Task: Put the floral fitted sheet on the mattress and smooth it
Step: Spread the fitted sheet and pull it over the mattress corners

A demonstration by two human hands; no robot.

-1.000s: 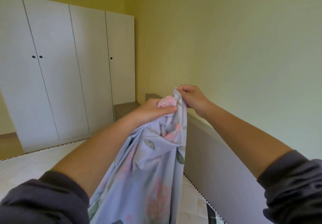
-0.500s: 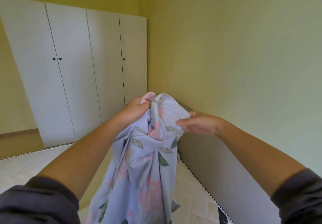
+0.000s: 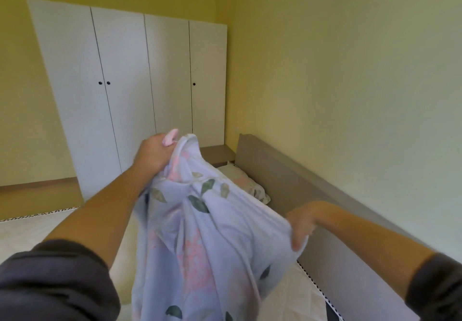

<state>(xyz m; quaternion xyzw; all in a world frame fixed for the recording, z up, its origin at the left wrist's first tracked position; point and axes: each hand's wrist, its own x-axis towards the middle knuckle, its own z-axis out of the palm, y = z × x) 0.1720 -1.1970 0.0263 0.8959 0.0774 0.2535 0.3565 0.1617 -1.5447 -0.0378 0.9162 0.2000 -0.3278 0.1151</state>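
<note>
1. Filling the lower left corner of the frame is a dark grey sleeve (image 3: 55,280), with a bare forearm running up and right from it.
2. Behind it, in the upper left, stands a tall white wardrobe with four flat doors and small dark knobs (image 3: 130,83) against a yellow wall (image 3: 350,70).
3. Left of centre, the left hand (image 3: 153,154) is clenched tight around a bunched upper corner of the lilac floral fitted sheet with pink blooms and green leaves (image 3: 200,240); a pink bit of fabric pokes out above the fist.
4. From that fist the sheet hangs down the middle of the frame, off the cream quilted mattress (image 3: 303,303), whose surface shows on either side of it.
5. Right of centre, the right hand (image 3: 301,228) pinches the sheet's edge lower down, fingers curled over the fold and thumb beneath.
6. A floral pillow (image 3: 252,185) lies at the mattress's far corner, beside the taupe wooden bed frame board (image 3: 312,190) running along the right.
</note>
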